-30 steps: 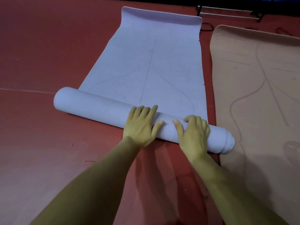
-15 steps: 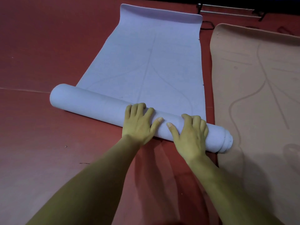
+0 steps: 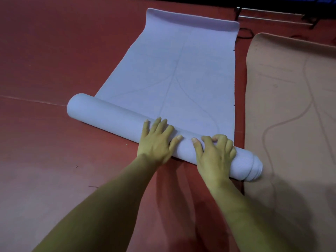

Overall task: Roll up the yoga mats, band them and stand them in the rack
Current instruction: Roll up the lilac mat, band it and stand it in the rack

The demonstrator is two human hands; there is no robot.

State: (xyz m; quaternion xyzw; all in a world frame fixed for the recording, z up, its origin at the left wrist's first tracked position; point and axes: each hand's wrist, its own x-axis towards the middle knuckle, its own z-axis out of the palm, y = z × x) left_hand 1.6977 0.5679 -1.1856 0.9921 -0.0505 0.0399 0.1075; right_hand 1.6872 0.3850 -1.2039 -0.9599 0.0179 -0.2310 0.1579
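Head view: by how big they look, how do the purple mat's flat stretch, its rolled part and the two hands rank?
1. the flat stretch of the purple mat
2. the rolled part
3. the left hand and the right hand: about alike, so not ranked

The lavender mat (image 3: 174, 73) is pale blue-violet on both its flat and rolled parts, nearer white at the roll's right end. It carries faint grey lines: 1 straight line down the middle with curved lines branching to each side. The tan mat (image 3: 291, 106) is an even beige-brown with thin, darker brown curving lines; the floor (image 3: 54, 51) is plain brick red with 1 thin pale seam line at left, and the rack (image 3: 269, 14) shows grey metal bars.
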